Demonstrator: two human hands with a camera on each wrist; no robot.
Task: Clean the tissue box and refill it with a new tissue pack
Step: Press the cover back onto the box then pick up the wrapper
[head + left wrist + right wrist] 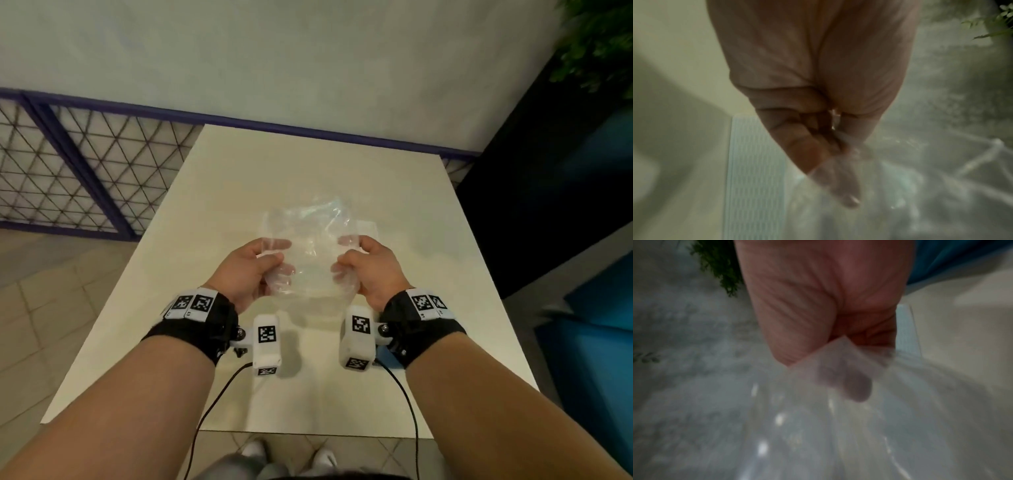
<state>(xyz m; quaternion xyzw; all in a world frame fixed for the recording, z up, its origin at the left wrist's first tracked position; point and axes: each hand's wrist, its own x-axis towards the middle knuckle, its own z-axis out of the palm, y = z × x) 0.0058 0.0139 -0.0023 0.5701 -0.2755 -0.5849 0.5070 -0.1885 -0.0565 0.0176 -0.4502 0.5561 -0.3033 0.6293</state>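
Nearest to the camera, the two forearms are seen with black wrist straps and white camera housings, and cables are hung down from them toward the floor. Just beyond, a clear plastic wrapper [308, 253] is held above the tabletop [428, 260] between both hands. Its left edge is pinched by the left hand [251, 269], the fingers being curled round the film, and its right edge is grasped in the same way by the right hand [368, 267]. The film is kept stretched between the two grips, probably so that it can be opened or pulled away from the tissues. Under the wrapper a pale flat thing [754, 170] with a ribbed side is lying on the tabletop; it is judged to be the tissue pack or the box, but it cannot be told which. Farther away, a lattice railing [78, 171] is seen.
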